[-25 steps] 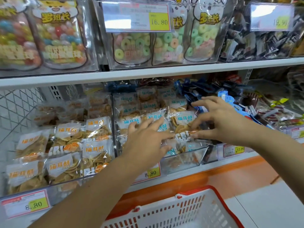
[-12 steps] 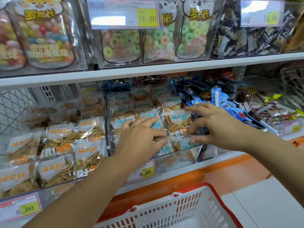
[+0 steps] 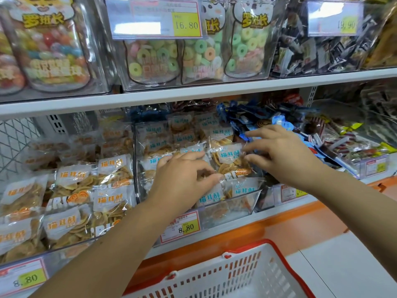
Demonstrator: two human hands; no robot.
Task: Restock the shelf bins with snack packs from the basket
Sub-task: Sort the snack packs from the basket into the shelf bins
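Both hands are in over the clear bin (image 3: 227,208) of blue-label packs. The left hand (image 3: 182,177) lies flat on top of the pile, fingers stretched out to its right and pressing down, gripping nothing. Just off its fingertips, tilted up against the stack, is the blue-label snack pack (image 3: 228,159), round golden crisps showing through the clear film. The right hand (image 3: 283,155) comes in from the far side, fingers fanned, with forefinger and thumb closed on that pack's right edge. So the pack sits squarely between the two hands, touched by the right and just beside the left.

Under the left wrist a yellow 8.80 price tag (image 3: 182,227) is fixed to the bin's front. Out to the left of the left hand, the neighbouring bin is full of orange-label crisp packs (image 3: 73,201). Beyond the right hand's fingers lies a heap of blue-wrapped sweets (image 3: 257,119).

Below both forearms, nearest the person, is the white basket (image 3: 277,251) with its red rim; what it holds cannot be made out from this angle.
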